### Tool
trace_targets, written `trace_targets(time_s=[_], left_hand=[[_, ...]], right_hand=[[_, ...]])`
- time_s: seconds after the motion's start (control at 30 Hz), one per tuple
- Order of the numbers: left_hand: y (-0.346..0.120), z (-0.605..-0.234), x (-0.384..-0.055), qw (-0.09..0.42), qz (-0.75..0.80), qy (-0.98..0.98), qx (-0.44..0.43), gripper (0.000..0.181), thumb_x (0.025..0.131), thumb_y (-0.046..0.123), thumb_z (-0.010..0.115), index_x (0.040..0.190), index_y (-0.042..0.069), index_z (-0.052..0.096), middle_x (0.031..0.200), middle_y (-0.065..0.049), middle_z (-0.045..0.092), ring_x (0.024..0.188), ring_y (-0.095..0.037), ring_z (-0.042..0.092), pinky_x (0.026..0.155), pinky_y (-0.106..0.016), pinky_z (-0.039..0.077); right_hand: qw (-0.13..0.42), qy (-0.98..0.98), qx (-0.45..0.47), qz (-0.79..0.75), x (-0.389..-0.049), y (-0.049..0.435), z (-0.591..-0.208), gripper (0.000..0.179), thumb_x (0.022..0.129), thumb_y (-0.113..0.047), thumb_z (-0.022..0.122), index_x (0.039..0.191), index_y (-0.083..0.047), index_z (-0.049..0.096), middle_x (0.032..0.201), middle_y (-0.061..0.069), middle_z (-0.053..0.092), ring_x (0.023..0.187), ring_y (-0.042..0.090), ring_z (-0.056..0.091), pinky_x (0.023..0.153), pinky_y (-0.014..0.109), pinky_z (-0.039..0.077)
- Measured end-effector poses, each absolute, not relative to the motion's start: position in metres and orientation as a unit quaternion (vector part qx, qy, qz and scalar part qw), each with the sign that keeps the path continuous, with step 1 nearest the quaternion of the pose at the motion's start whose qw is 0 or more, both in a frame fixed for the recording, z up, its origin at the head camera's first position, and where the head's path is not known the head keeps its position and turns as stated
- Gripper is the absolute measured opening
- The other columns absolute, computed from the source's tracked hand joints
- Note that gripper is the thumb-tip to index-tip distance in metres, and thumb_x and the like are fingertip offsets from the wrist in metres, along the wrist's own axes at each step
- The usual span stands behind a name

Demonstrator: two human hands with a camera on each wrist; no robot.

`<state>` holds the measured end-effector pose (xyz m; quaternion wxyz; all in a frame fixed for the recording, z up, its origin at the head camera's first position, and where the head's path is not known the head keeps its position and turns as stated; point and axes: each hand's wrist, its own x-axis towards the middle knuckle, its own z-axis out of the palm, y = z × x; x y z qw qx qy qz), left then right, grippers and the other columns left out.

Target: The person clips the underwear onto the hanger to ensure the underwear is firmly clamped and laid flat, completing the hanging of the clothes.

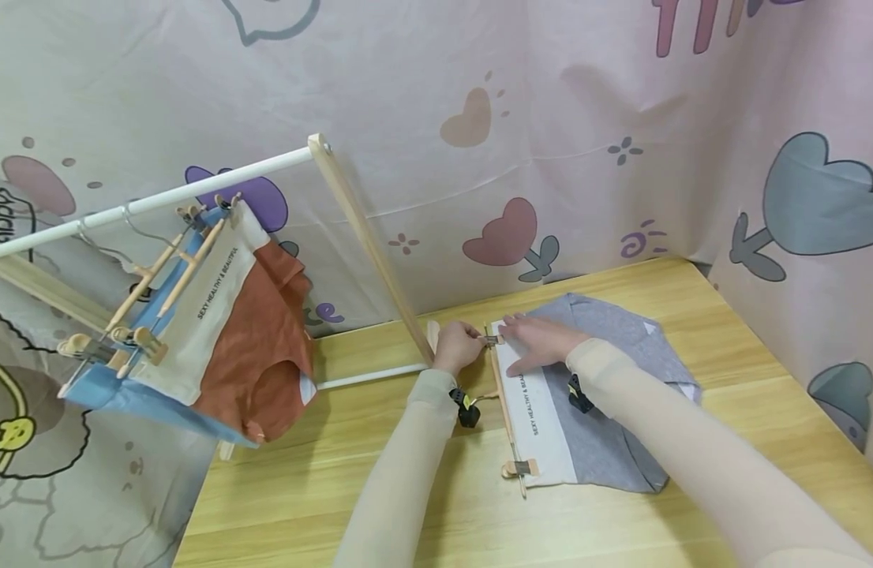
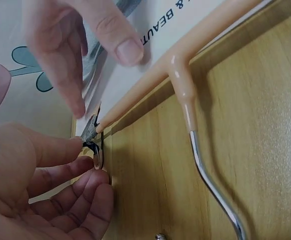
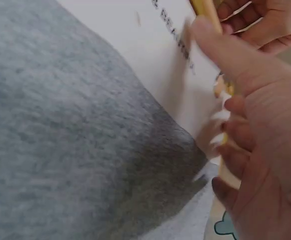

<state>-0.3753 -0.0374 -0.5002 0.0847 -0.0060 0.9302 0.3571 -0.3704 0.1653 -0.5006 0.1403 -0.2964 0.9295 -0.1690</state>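
Grey briefs [image 1: 603, 426] with a white printed waistband [image 1: 546, 426] lie flat on the table. Along the waistband runs a peach-coloured clip hanger [image 1: 503, 390], its metal hook [image 2: 205, 170] pointing left. My left hand [image 1: 456, 347] pinches the clip [image 2: 89, 131] at the hanger's far end between thumb and fingers. Over the far part of the waistband is my right hand [image 1: 546, 341], its fingers extended close to that clip. In the right wrist view the right hand [image 3: 270, 115] blurs beside the waistband's edge. The near clip [image 1: 519, 468] sits at the waistband's other corner.
At the left stands a drying rack with a white top rail [image 1: 216, 183] and a wooden post [image 1: 365, 237]. Rust-coloured briefs [image 1: 259, 339] and a blue garment [image 1: 103, 386] hang there on clip hangers. A patterned cloth [image 1: 422, 102] backs the wooden table [image 1: 323, 489].
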Motion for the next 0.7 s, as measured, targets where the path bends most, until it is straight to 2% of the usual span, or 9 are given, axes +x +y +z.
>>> trace_targets(time_s=[0.17,0.27,0.43,0.53,0.63,0.7], left_hand=[[-0.036,-0.500,-0.374,0.078,0.352,0.933,0.001,0.014,0.100,0.016,0.076,0.097,0.004,0.080,0.095,-0.009,0.076,0.077,-0.016,0.058,0.064,-0.024,0.045],[-0.035,-0.499,-0.374,0.074,0.347,0.935,0.003,0.014,0.100,0.015,0.075,0.098,0.002,0.079,0.097,-0.011,0.077,0.080,-0.019,0.062,0.068,-0.028,0.049],[-0.034,-0.497,-0.367,0.049,0.322,0.946,0.010,0.023,0.101,0.018,0.074,0.115,-0.001,0.075,0.112,-0.016,0.077,0.094,-0.026,0.070,0.082,-0.038,0.059],[-0.035,-0.492,-0.358,0.017,0.321,0.947,0.026,0.026,0.101,0.015,0.073,0.119,-0.002,0.070,0.109,-0.018,0.075,0.084,-0.024,0.068,0.074,-0.037,0.059],[-0.038,-0.485,-0.344,-0.009,0.334,0.941,0.053,0.015,0.099,0.011,0.074,0.104,-0.001,0.068,0.093,-0.013,0.071,0.068,-0.018,0.062,0.060,-0.030,0.053],[-0.042,-0.482,-0.332,-0.006,0.340,0.938,0.069,0.014,0.098,0.012,0.074,0.092,0.003,0.066,0.081,-0.007,0.067,0.061,-0.013,0.057,0.054,-0.025,0.047]], right_hand=[[0.146,0.926,-0.312,-0.157,-0.374,0.161,-0.504,0.109,0.087,-0.058,0.084,0.163,0.004,0.037,0.173,0.031,0.024,0.161,0.054,0.023,0.130,0.065,0.022],[0.152,0.925,-0.311,-0.154,-0.376,0.159,-0.505,0.118,0.083,-0.063,0.084,0.164,0.005,0.032,0.174,0.031,0.020,0.161,0.053,0.021,0.131,0.066,0.020],[0.161,0.927,-0.303,-0.153,-0.377,0.159,-0.508,0.120,0.084,-0.067,0.081,0.166,0.002,0.029,0.176,0.028,0.017,0.164,0.050,0.017,0.132,0.064,0.018],[0.155,0.927,-0.302,-0.162,-0.376,0.160,-0.508,0.113,0.088,-0.064,0.079,0.166,0.003,0.030,0.176,0.028,0.018,0.164,0.051,0.016,0.132,0.063,0.018],[0.143,0.924,-0.306,-0.180,-0.372,0.161,-0.505,0.103,0.093,-0.057,0.077,0.164,0.004,0.034,0.174,0.029,0.021,0.163,0.052,0.017,0.132,0.064,0.019],[0.136,0.921,-0.310,-0.190,-0.368,0.162,-0.501,0.097,0.096,-0.052,0.076,0.163,0.004,0.036,0.174,0.029,0.023,0.163,0.052,0.018,0.132,0.064,0.019]])
